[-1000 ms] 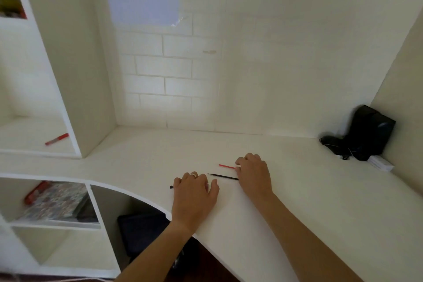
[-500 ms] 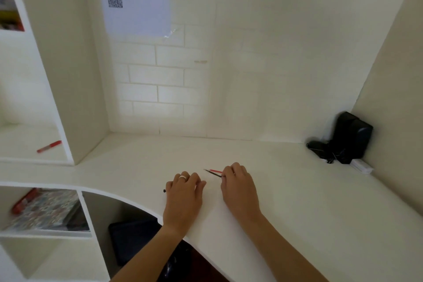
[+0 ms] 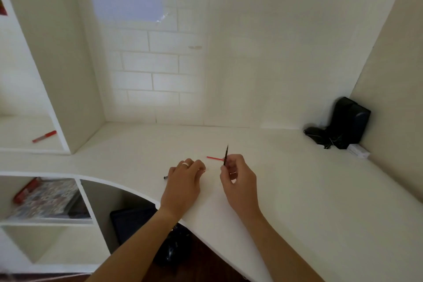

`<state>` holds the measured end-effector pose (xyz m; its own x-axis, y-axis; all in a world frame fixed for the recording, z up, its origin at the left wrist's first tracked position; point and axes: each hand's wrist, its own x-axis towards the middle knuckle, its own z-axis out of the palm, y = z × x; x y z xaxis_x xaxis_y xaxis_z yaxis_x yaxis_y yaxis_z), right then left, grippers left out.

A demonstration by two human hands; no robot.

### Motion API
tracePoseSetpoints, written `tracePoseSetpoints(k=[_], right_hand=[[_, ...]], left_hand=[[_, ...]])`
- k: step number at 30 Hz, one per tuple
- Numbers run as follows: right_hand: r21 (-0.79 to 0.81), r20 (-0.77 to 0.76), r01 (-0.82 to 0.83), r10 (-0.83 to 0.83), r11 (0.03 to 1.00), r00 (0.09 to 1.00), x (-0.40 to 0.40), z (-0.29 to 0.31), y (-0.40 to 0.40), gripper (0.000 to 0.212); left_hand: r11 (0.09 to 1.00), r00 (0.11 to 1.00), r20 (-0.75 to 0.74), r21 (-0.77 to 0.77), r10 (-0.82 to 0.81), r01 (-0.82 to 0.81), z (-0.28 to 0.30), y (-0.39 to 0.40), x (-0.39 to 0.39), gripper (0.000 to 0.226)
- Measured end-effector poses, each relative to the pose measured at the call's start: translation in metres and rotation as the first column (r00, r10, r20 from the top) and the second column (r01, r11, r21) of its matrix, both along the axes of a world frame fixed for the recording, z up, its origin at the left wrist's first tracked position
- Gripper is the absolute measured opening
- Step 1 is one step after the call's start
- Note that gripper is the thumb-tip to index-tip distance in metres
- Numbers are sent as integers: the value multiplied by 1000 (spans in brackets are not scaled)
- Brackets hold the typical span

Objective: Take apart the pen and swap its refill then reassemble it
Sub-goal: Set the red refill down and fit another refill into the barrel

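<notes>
A red marker (image 3: 44, 136) lies on the left shelf — a black speaker (image 3: 348, 122) stands in the right corner

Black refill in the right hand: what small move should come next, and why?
Probably bring the black refill across to the left hand, which covers the pen body on the desk. The right hand pinches it upright, lifted clear, while the red refill lies apart.

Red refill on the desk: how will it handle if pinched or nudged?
The red refill is a thin, bare rod lying flat on the desk, so it probably rolls when nudged. It looks very light and may flex. Flush to the surface, it likely needs a fingertip pinch.
</notes>
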<state>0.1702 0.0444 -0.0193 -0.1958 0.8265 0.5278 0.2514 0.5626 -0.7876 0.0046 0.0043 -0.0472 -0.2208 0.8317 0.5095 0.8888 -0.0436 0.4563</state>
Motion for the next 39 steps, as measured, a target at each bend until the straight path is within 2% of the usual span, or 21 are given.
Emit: tracePoseSetpoints(k=[5, 9, 15, 24, 31, 37, 39], right_hand=[[-230, -306, -101, 26, 968, 952, 4, 6, 1, 8], [-323, -385, -156, 21, 933, 923, 3, 7, 2, 7], [-374, -398, -149, -14, 915, 917, 2, 6, 3, 7], [-412, -410, -204, 19, 888, 912, 3, 7, 3, 3], [-428, -423, -232, 34, 874, 906, 5, 8, 4, 9], [-392, -304, -262, 145, 882, 941, 3, 5, 2, 8], [-378, -265, -223, 126, 898, 956, 2, 1, 4, 10]], left_hand=[[998, 998, 8, -24, -56, 56, 1, 1, 0, 17], [998, 998, 18, -16, -56, 56, 2, 1, 1, 17], [998, 998, 36, -7, -57, 57, 1, 1, 1, 18], [997, 996, 58, 10, -75, 74, 3, -1, 1, 17], [994, 991, 71, 25, -110, 108, 5, -2, 1, 18], [992, 991, 51, 22, -124, 123, 4, -2, 1, 17], [993, 992, 54, 28, -116, 114, 4, -2, 1, 17]])
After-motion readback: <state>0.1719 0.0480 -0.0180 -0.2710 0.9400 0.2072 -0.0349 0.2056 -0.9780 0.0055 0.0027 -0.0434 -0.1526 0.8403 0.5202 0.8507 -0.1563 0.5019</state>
